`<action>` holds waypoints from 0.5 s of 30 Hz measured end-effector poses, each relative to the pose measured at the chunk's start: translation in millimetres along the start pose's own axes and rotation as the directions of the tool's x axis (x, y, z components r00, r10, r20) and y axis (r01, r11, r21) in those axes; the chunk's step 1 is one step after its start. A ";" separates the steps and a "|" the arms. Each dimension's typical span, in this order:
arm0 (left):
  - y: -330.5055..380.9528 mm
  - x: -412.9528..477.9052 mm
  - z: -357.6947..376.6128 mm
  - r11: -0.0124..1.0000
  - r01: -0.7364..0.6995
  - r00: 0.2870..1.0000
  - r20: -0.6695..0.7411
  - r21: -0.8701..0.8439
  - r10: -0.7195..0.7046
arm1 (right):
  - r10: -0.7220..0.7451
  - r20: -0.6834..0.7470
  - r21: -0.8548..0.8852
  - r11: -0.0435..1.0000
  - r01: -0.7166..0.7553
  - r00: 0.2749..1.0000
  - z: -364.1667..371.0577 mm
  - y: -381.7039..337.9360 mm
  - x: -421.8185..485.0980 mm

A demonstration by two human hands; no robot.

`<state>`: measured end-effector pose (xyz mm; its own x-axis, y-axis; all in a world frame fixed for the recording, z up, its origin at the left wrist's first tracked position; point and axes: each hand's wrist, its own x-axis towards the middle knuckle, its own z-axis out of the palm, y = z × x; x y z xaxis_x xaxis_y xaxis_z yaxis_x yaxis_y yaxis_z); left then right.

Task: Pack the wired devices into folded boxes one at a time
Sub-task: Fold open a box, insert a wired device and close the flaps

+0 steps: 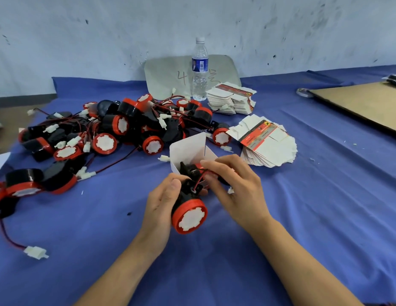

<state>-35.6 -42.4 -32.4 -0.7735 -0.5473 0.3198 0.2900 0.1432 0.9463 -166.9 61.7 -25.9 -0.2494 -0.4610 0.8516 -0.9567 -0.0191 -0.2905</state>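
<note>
My left hand (162,203) grips a black wired device with a red and white round face (189,215), its face turned toward me. My right hand (234,186) pinches the device's red and black wire close to its black body. Just behind both hands an open white folded box (191,149) stands on the blue cloth, its mouth facing me, with the device's rear end at that mouth. A large tangled pile of the same devices (117,129) with red wires and white plugs lies to the left.
Two stacks of flat unfolded boxes (270,144) (231,98) lie right of the pile. A water bottle (199,69) stands at the back before a grey board (168,74). A cardboard sheet (365,102) lies far right. A loose white plug (35,252) lies at front left.
</note>
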 end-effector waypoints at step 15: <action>-3.0 33.0 -71.2 0.951 0.193 0.607 -0.791 0.240 0.077 | 0.336 0.140 0.028 0.939 -0.343 0.931 7.5 -0.2 -4.7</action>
<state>-21.9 -119.6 -28.1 -0.0018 -0.9735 0.2288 -0.0090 0.2288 0.9734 -164.3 57.2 -33.1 -0.5329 -0.5602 0.6342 -0.8083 0.1153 -0.5774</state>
